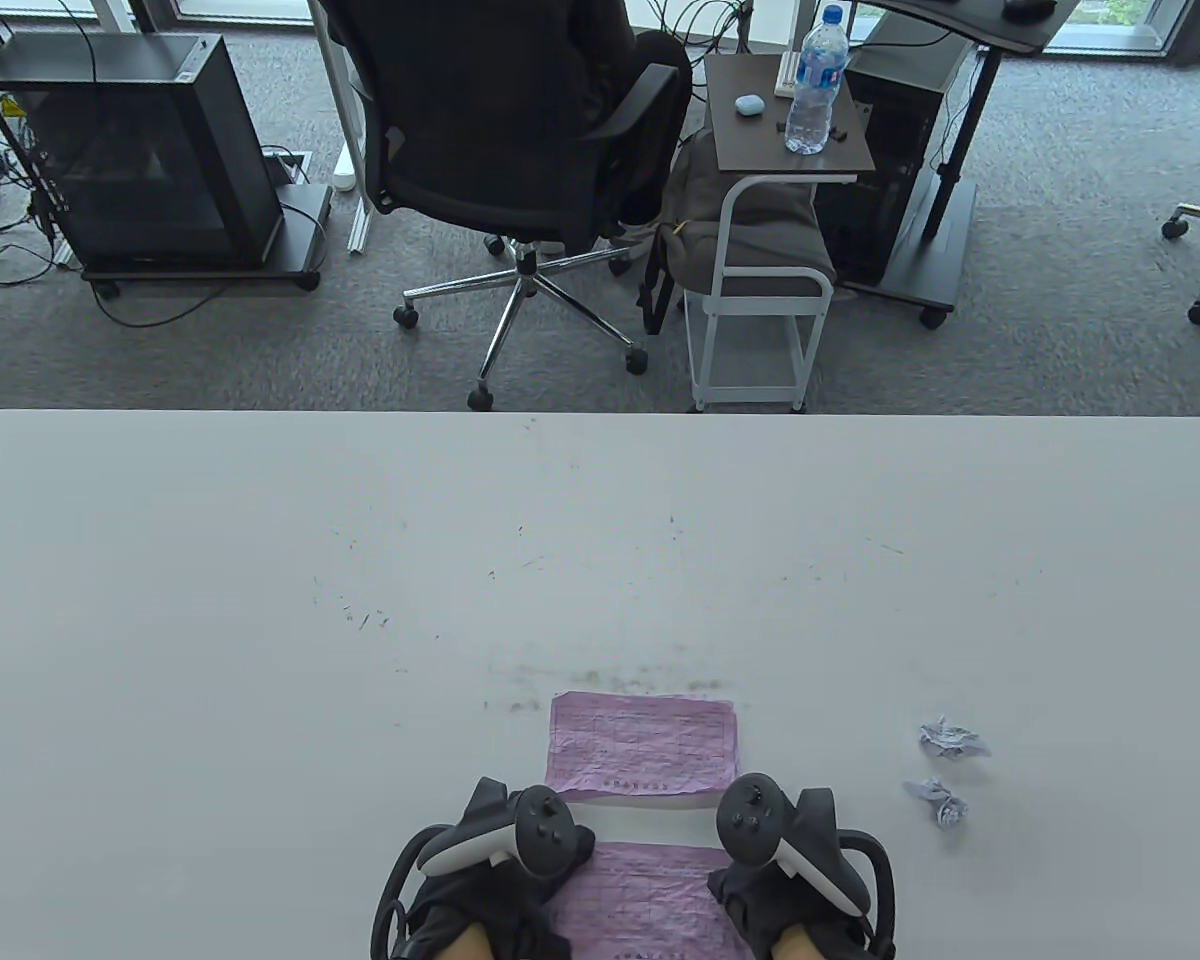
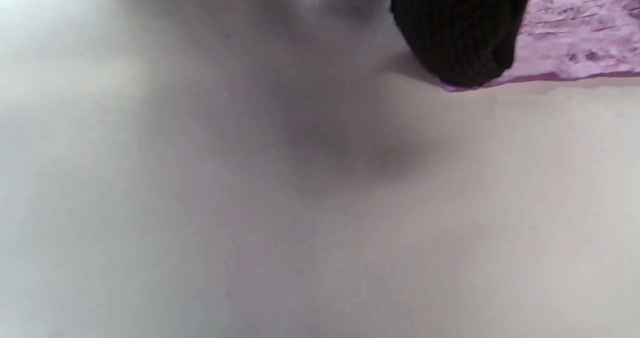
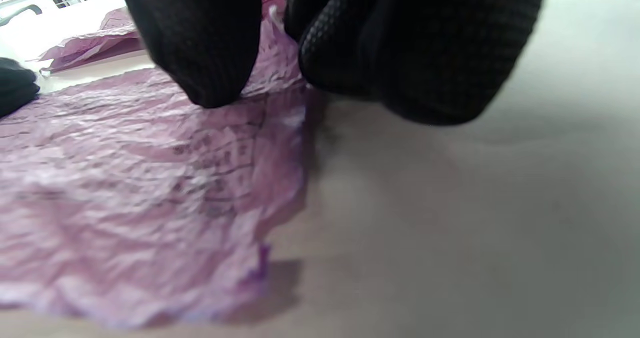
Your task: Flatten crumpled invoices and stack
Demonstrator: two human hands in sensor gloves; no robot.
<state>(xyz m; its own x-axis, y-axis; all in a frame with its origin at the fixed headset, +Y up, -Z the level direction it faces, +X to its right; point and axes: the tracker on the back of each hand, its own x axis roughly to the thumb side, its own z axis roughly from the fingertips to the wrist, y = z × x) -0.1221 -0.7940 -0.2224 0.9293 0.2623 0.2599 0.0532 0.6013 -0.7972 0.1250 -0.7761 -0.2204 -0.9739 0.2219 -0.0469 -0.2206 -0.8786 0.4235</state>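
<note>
**Both hands pressing a pink invoice flat at the table's near edge**

At the bottom centre of the table view, a wrinkled pink printed invoice sheet [image 1: 640, 895] lay on the white table [image 1: 260, 600], with the gloved left hand [image 1: 490, 860] on its left edge and the gloved right hand [image 1: 790, 850] on its right edge. In the right wrist view, dark fingertips [image 3: 205, 53] came down onto the paper near its edge; whether they pinched the sheet or only pressed it I could not tell. The left wrist view showed one fingertip [image 2: 460, 33] resting on the sheet's corner, the rest of that hand out of sight, so its grip was just as uncertain.

Just above, in the lower centre of the frame, a second flattened pink invoice [image 1: 643, 745] lay on what looked like white sheets, apparently the start of the stack. Two small crumpled balls of white paper [image 1: 945, 765] sat well apart at the lower right, not yet opened.

To do this step well, I judged the hands should draw outward from the middle toward the edges, keeping the thin paper taut without tearing it, then place it squarely onto the sheet above.
</note>
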